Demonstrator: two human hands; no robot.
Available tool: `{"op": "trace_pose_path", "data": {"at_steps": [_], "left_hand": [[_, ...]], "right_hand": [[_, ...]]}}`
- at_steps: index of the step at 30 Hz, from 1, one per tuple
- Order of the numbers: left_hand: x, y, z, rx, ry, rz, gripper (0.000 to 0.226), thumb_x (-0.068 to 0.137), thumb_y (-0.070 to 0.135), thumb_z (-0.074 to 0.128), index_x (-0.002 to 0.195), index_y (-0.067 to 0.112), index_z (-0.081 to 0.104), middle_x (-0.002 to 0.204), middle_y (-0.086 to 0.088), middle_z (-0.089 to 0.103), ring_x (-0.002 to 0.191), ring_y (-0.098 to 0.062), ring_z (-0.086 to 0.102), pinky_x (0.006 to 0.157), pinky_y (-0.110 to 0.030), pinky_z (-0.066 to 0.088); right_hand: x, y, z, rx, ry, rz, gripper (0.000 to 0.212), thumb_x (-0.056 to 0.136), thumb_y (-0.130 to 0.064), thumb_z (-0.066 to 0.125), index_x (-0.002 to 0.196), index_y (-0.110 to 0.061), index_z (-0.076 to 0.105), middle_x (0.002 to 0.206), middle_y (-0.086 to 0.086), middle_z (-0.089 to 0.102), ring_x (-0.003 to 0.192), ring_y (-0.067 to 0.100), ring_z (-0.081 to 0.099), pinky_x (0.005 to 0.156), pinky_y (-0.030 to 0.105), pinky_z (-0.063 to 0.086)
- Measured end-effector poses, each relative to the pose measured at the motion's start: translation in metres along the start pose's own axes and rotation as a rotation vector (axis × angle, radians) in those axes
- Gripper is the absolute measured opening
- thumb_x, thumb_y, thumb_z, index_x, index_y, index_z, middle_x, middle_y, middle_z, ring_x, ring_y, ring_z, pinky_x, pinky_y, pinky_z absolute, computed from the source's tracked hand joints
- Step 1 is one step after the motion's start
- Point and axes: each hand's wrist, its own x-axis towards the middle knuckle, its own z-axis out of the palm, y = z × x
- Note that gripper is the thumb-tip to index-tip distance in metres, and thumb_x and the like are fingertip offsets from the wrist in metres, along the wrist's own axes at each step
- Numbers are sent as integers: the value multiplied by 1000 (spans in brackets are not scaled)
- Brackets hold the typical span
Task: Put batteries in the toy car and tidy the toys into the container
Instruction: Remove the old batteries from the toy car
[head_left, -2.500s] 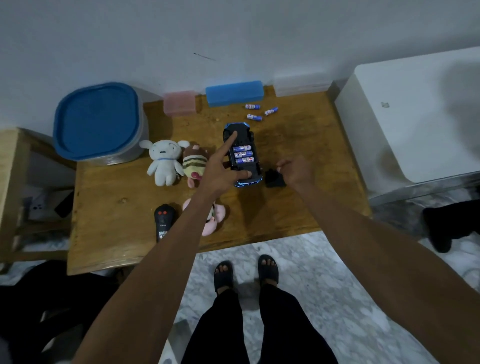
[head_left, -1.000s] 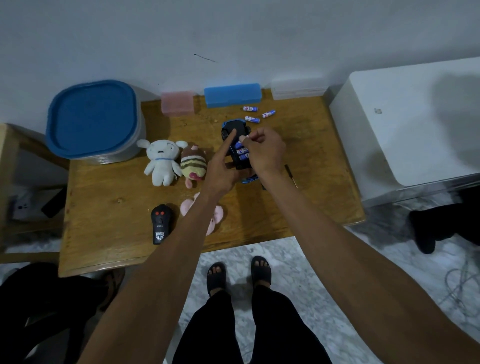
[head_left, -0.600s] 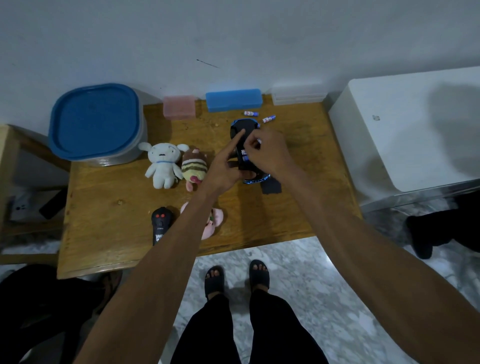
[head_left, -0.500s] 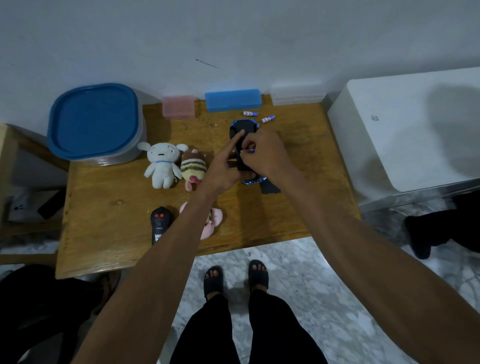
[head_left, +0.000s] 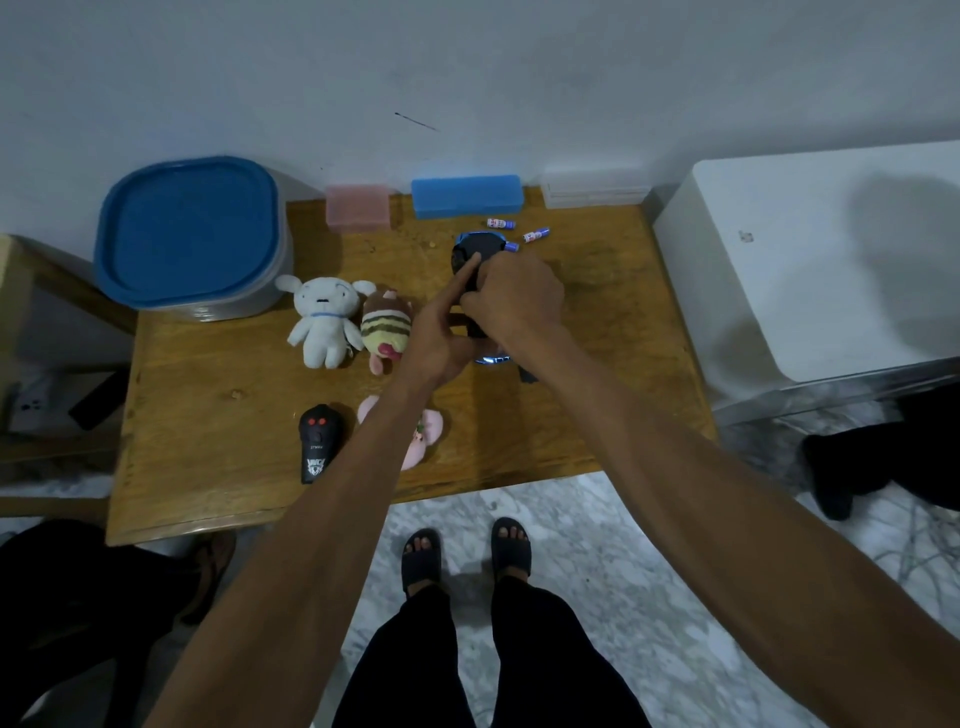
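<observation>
Centre frame, left hand (head_left: 439, 343) steadying glossy black toy car (head_left: 475, 260) with straight forefinger, right hand (head_left: 519, 299) curled over it, grip unclear, on grainy wooden table (head_left: 208, 415)

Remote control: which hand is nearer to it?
Left. The left hand is up and right of the remote control, on the car; the right hand lies further right.

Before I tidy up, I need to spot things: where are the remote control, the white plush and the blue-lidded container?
remote control (head_left: 318, 441): head view, middle of its black body.
white plush (head_left: 321, 317): head view, its chest.
blue-lidded container (head_left: 189, 231): head view, lid's centre.
</observation>
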Motion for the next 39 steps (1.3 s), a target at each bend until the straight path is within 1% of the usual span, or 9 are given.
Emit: {"op": "trace_pose_path", "data": {"at_steps": [5,10,13,16,23,28,32,37,39], "left_hand": [[-1,1,-1,58,4,7,109,63,20,81,158,14,29,148,-3,52,129,-23,59,95,-48,57],[-1,-1,0,120,-18,5,107,67,24,85,158,22,30,149,-1,53,130,-20,57,96,-42,57],[2,-6,-3,142,-36,-14,107,69,6,88,158,26,31,146,1,55,127,-12,58,100,-40,55],[5,-8,-8,130,-50,-8,107,70,-5,85,158,21,30,148,-1,53,129,-12,57,102,-38,54],[6,3,3,109,9,29,105,71,-3,85,158,18,30,147,5,52,121,7,57,88,-20,55],[5,4,4,116,30,40,103,69,3,82,157,17,32,134,19,56,117,-2,62,89,-31,59],[5,4,5,120,14,42,102,70,3,80,158,16,31,138,8,59,118,-8,64,91,-35,59],[6,-1,4,134,-25,12,104,69,-2,84,157,19,32,140,-1,61,118,-8,63,91,-31,59],[6,-4,2,95,-26,-22,103,72,-8,83,157,19,32,139,0,60,117,-6,64,89,-26,58]], "right_hand": [[-3,-2,1,47,13,28,24,88,-40,68,98,-19,75,84,1,68,81,18,65,67,33,56],[-8,3,-2,58,5,31,17,88,-33,67,90,-18,76,79,1,67,77,18,65,62,31,53],[-10,15,-5,73,3,-9,16,92,-24,63,93,-18,78,81,0,71,73,15,65,65,30,58],[-9,20,-9,164,-18,-52,17,85,-31,65,84,-19,78,72,-1,71,65,13,65,63,34,60],[-3,12,-15,71,-25,-2,17,85,-38,66,85,-22,72,74,-4,66,69,13,62,53,23,40],[-1,9,-14,19,-5,-19,22,88,-39,66,96,-20,71,77,-3,60,73,14,60,57,25,39],[-2,8,-12,24,16,-30,24,88,-38,66,102,-19,72,85,0,67,84,17,65,64,28,50],[-8,13,-12,68,16,-57,14,88,-30,64,89,-19,72,71,-5,57,68,14,55,58,27,40],[-8,19,-10,115,-7,-116,12,86,-29,63,84,-20,70,70,-5,58,67,13,56,56,26,42]]}}
